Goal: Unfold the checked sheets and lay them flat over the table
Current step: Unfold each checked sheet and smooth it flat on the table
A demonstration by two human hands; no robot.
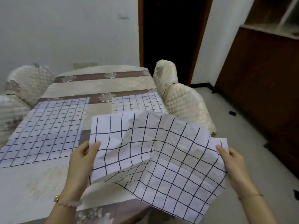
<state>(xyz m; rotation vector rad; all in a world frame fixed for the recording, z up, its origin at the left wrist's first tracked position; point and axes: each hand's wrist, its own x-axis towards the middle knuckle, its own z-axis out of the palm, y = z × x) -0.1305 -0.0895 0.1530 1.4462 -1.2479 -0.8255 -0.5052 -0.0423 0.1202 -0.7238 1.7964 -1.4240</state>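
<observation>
I hold a white sheet with a dark check pattern (pixel 155 152) in the air above the table's near right corner. It is creased and partly open, with a fold sagging in the middle. My left hand (pixel 82 156) pinches its left edge and my right hand (pixel 233 162) grips its right edge. Two more checked sheets lie flat on the table (pixel 32 183): a large one (pixel 47 130) on the left and a smaller one (pixel 137 102) at the far right, partly hidden behind the held sheet.
The table wears a beige cloth with brown floral bands. Quilted covered chairs stand on the left (pixel 27 81) and the right (pixel 184 102). A dark doorway (pixel 171 34) lies beyond, and a brown wooden cabinet (pixel 262 81) stands at the right.
</observation>
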